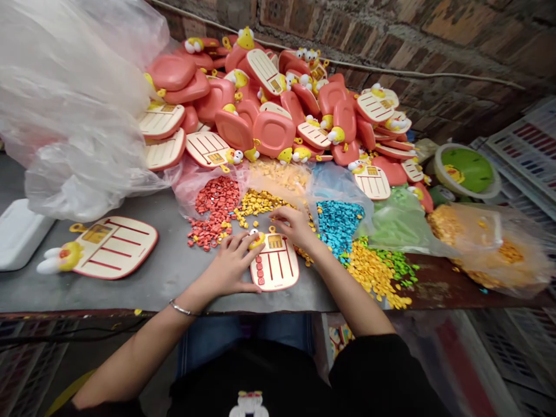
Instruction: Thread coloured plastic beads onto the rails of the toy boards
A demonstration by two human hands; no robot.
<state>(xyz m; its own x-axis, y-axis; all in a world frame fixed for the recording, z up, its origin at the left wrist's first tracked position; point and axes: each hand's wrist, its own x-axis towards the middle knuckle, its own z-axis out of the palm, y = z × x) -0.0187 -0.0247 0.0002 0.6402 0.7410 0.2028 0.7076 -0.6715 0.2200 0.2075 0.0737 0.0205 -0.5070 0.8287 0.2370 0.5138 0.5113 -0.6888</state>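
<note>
Two hands work at one board point(281, 273) lying flat on the counter point(174, 292), near its front edge. The left hand point(230, 266), one bracelet point(180, 308) at its wrist, spreads its fingers open over the board's left side. The right hand point(297, 227) bends its fingers just beyond the board's top; whether they grip a piece cannot be told. Four red pieces point(259, 271) line one slot, with three more slots beside them. One other board point(117, 248) lies to the left. Beyond are one red heap point(217, 200), one blue heap point(339, 226) and two yellow heaps point(260, 202).
</note>
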